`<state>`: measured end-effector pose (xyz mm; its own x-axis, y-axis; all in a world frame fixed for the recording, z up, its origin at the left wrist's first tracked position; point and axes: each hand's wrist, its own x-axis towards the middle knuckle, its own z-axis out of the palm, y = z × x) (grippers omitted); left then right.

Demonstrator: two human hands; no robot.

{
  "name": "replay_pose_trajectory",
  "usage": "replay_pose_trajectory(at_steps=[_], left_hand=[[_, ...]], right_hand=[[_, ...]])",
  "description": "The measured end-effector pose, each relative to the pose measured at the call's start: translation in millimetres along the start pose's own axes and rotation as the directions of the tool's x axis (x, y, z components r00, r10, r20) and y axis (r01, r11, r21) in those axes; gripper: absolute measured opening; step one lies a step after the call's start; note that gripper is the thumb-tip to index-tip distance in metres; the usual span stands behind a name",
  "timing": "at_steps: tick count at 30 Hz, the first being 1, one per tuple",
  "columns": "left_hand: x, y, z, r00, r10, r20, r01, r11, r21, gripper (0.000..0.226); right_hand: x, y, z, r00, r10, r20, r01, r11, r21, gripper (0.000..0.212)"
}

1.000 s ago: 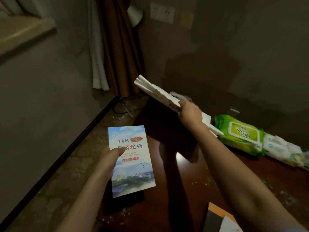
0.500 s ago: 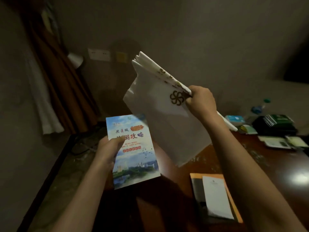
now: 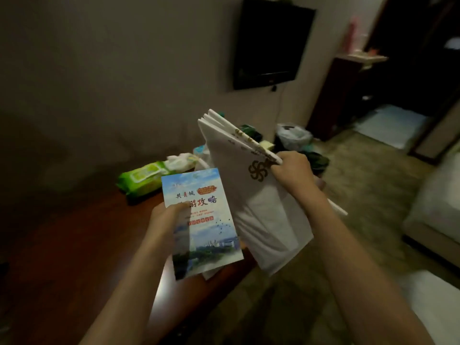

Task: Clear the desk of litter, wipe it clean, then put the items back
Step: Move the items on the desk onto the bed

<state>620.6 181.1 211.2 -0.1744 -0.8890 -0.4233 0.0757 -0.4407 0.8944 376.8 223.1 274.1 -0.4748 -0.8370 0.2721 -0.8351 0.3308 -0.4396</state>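
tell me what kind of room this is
Probably a hotel room. A flat television hangs on the wall above a dark wooden desk, a lined waste bin stands on the carpet, and the left hand holds a tourist brochure, the sort left out for guests.

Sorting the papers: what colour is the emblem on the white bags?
Gold-brown, a pinwheel-like emblem on the white bags, head view.

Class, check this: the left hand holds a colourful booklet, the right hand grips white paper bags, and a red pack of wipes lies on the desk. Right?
Not quite. In the head view the pack of wipes is green, not red. The left hand holds the booklet; the right hand grips the paper bags.
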Motion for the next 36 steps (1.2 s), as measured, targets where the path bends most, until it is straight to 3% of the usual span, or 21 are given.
replay_pose_trajectory(at_steps=[5, 7, 11, 14, 19, 22, 26, 28, 36], left_hand=[[-17.0, -28.0, 142.0, 0.971, -0.043, 0.235, 0.015, 0.993, 0.12, 0.023], [-34.8, -46.5, 202.6, 0.941, -0.08, 0.329, 0.029, 0.987, 0.155, 0.025], [-76.1, -90.9, 308.6, 0.863, -0.135, 0.486, 0.017, 0.971, 0.24, 0.015], [-105.7, -121.2, 372.5, 0.813, -0.194, 0.549, 0.025, 0.954, 0.3, 0.013], [-141.1, -159.5, 454.6, 0.715, -0.286, 0.638, 0.002, 0.913, 0.407, 0.01], [-146.7, -178.7, 496.7, 0.671, -0.351, 0.653, -0.013, 0.875, 0.484, 0.016], [-139.4, -207.1, 556.4, 0.627, -0.435, 0.646, -0.024, 0.818, 0.574, 0.019], [-130.6, -223.6, 588.9, 0.606, -0.473, 0.64, -0.016, 0.797, 0.604, 0.02], [-77.9, -266.1, 735.3, 0.479, -0.608, 0.633, -0.017, 0.715, 0.699, 0.029]], right_hand=[[-40.0, 126.7, -77.7, 0.97, 0.239, -0.039, -0.237, 0.97, 0.045, 0.02], [-61.6, 178.8, -108.4, 0.949, 0.309, -0.063, -0.305, 0.95, 0.065, 0.018], [-111.0, 270.3, -154.9, 0.898, 0.423, -0.117, -0.419, 0.906, 0.06, 0.038], [-146.1, 328.2, -182.5, 0.84, 0.524, -0.141, -0.521, 0.851, 0.059, 0.038], [-199.3, 407.3, -212.9, 0.693, 0.693, -0.2, -0.683, 0.719, 0.128, 0.037], [-219.0, 447.9, -217.9, 0.594, 0.774, -0.221, -0.754, 0.631, 0.183, 0.025], [-237.6, 498.4, -212.4, 0.442, 0.87, -0.217, -0.835, 0.488, 0.255, 0.026], [-242.3, 526.8, -208.2, 0.364, 0.906, -0.215, -0.871, 0.413, 0.267, 0.034], [-238.3, 630.7, -209.0, 0.099, 0.978, -0.185, -0.957, 0.144, 0.25, 0.03]])
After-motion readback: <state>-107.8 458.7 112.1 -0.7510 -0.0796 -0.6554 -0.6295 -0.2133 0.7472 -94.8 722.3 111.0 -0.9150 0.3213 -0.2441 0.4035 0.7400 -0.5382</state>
